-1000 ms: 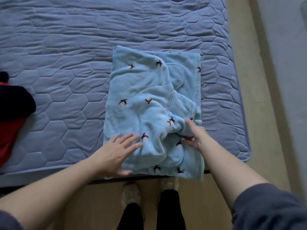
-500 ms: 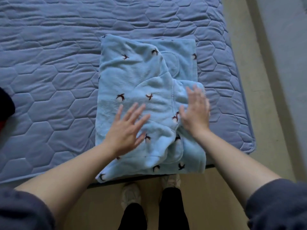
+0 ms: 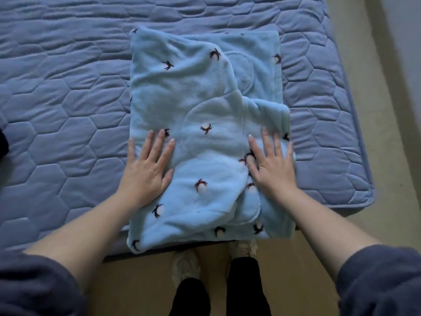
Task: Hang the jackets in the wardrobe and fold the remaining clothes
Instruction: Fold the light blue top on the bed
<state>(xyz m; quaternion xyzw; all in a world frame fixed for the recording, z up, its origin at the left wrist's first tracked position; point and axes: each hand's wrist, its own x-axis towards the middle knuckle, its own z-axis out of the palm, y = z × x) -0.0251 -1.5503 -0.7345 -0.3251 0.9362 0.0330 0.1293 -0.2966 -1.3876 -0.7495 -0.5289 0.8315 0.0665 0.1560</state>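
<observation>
We note left hand (image 3: 145,169) and right hand (image 3: 273,167) flat, fingers spread, pressing folded fleece (image 3: 193,87) on bed (image 3: 68,87); neither grasps.

Both hands are flat, palms down, fingers straight and a bit spread, with nothing gripped or pinched. The left hand (image 3: 147,172) has its thumb angled in toward the right hand (image 3: 273,169), whose thumb points back the same way. The left forearm (image 3: 91,226) and right forearm (image 3: 330,224) are bare and reach forward, converging slightly. The dark left sleeve (image 3: 34,286) and right sleeve (image 3: 382,281) are bunched near the elbows, and the wrists look pretty straight.
</observation>
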